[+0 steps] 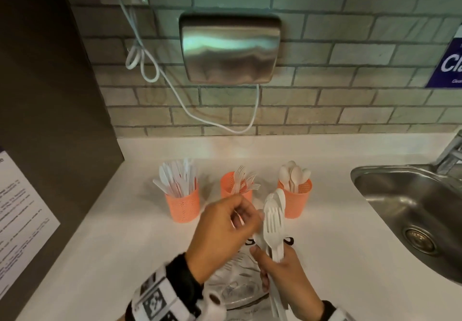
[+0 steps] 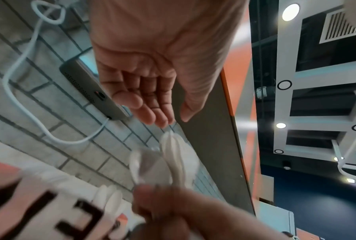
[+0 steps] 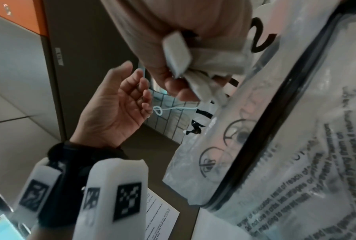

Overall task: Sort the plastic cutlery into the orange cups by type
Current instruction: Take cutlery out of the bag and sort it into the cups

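Observation:
Three orange cups stand in a row on the white counter: the left cup holds knives, the middle cup forks, the right cup spoons. In front of them my right hand grips a bundle of white forks and spoons by the handles, heads up. Those handle ends stick out of my fist in the right wrist view. My left hand hovers just left of the bundle with relaxed fingers and an empty palm, near the cutlery heads.
A clear printed plastic bag lies on the counter under my hands. A steel sink with a faucet is at the right. A metal wall unit and white cable hang above. A printed sheet hangs on the left panel.

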Motion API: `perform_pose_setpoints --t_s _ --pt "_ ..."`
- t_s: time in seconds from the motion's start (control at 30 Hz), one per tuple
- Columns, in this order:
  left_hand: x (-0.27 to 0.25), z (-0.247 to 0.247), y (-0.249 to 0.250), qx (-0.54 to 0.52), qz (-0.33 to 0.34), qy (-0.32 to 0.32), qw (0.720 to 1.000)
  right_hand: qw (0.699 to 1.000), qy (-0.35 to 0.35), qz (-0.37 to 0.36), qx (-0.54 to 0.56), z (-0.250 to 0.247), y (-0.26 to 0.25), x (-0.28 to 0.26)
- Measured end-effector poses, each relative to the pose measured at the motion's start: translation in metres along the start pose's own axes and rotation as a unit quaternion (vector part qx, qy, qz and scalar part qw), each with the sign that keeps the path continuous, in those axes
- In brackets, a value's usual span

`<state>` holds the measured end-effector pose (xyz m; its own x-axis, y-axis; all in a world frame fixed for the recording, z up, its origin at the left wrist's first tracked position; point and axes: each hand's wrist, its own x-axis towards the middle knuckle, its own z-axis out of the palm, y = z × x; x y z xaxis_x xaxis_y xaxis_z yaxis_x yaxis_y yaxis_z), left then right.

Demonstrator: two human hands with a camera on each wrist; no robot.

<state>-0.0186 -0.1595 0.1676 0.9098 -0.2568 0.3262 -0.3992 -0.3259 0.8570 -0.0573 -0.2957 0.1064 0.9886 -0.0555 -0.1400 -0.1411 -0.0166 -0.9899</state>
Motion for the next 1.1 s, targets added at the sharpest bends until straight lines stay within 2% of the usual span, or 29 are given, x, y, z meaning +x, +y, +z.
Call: perform_pose_setpoints --t_s 0.13,0.2,0.4,0.6,0.8,1.1 --pt "-0.021 0.025 -0.002 0.041 -0.089 -0.007 0.995 0.998 0.015 -0.047 -0.043 0.006 0.003 0.002" --pt "-0.024 0.035 -0.001 0.06 -0.11 0.0 0.992 0.995 0.03 -0.065 -0.065 0.007 0.008 0.006" --pt "-0.024 0.049 -0.006 0.08 -0.099 0.027 0.992 0.984 0.066 -0.092 -0.135 0.004 0.023 0.012" --pt "-0.026 0.057 -0.018 0.081 -0.1 0.03 0.991 0.988 0.066 -0.079 -0.118 0.007 0.028 0.01" --pt "-0.031 0.064 -0.014 0.089 -0.115 0.054 0.988 0.987 0.052 -0.119 -0.093 0.013 0.02 0.002" --pt "-0.019 0.055 -0.019 0.033 -0.098 0.084 0.991 0.993 0.025 -0.103 -0.057 0.01 0.019 0.0"
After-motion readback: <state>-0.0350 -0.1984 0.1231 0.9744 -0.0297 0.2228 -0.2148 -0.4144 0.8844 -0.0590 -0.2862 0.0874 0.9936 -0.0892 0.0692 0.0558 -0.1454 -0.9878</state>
